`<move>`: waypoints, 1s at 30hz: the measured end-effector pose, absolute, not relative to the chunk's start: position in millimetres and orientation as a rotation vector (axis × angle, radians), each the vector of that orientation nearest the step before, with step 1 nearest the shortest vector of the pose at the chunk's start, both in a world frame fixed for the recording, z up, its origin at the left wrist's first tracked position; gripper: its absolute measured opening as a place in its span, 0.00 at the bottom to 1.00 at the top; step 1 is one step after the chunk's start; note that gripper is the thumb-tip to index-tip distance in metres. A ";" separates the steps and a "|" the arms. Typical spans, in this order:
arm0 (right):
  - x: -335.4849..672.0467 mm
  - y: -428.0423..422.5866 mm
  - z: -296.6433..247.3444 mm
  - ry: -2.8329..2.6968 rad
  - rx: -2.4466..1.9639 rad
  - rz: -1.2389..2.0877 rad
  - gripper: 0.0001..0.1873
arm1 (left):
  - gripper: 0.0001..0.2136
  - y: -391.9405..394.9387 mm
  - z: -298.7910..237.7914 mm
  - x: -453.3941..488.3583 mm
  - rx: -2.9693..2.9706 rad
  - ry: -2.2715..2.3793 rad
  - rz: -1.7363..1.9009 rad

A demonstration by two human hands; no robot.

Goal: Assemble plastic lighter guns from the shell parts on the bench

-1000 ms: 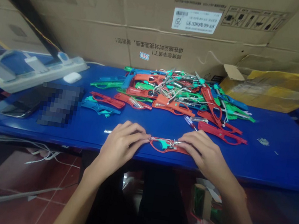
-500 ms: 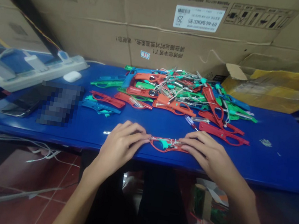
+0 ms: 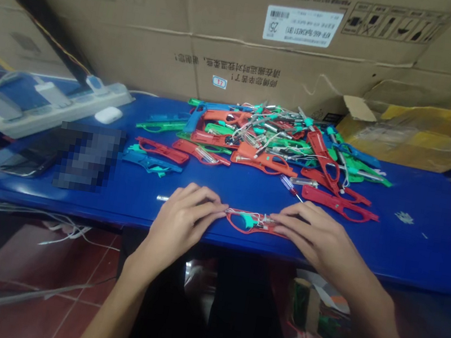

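A red half-casing of a long-nosed lighter (image 3: 235, 227) lies near the table's front edge, its inside facing up. A green trigger (image 3: 248, 220) and thin white wires (image 3: 258, 216) show in it. My left hand (image 3: 190, 213) pinches at the casing's left end, thumb and fingertips together. At the other end my right hand (image 3: 313, 229) has its fingers closed on the casing and covers that part. A small silvery piece (image 3: 161, 198) lies just left of my left hand. Beyond my right hand lies a screwdriver (image 3: 290, 186) with a clear purplish handle.
Behind is a heap of red, green and blue lighter casings (image 3: 253, 156) with wires. A white power strip (image 3: 61, 111), a dark phone (image 3: 34, 156) and a white earbud case (image 3: 108, 114) are at left. Cardboard (image 3: 140, 58) stands at the back, a yellow-taped box (image 3: 426, 144) at right.
My right hand has shifted very slightly to the right and down at the casing's right end. My left hand stays in its place. The view itself has moved a touch.
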State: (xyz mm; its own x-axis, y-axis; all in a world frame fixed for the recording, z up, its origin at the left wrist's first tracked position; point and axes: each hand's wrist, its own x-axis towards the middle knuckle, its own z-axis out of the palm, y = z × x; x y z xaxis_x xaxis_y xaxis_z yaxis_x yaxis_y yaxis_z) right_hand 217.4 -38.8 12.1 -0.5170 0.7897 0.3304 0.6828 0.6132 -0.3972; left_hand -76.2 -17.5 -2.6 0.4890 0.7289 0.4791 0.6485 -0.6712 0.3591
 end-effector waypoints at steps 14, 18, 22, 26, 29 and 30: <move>216.5 -48.5 4.7 -2.347 -1.182 0.075 0.13 | 0.08 -18.0 -0.5 -76.1 2.597 1.206 0.908; 211.2 -47.6 6.1 -2.343 -1.254 0.142 0.12 | 0.08 -17.4 -1.1 -76.4 2.593 1.205 0.913; 206.6 -43.0 10.9 -2.328 -1.329 0.238 0.11 | 0.07 -17.5 -1.6 -75.9 2.573 1.218 0.904; 206.3 -39.8 12.5 -2.247 -1.322 0.402 0.09 | 0.10 -16.6 0.5 -76.3 2.512 1.256 0.863; 203.5 -37.4 13.1 -2.201 -1.326 0.478 0.09 | 0.13 -13.9 5.8 -78.7 2.481 1.324 0.811; 201.7 -36.2 13.2 -2.192 -1.321 0.495 0.08 | 0.12 -12.8 8.3 -79.3 2.488 1.342 0.792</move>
State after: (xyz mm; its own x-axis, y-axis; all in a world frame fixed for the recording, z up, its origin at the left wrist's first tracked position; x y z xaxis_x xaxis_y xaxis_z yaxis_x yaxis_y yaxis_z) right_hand 201.7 -36.2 13.2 -0.3823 0.8897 0.2496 0.6962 0.4550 -0.5553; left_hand -79.3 -12.8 8.3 0.4425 0.8218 0.3590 0.7111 -0.5654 0.4178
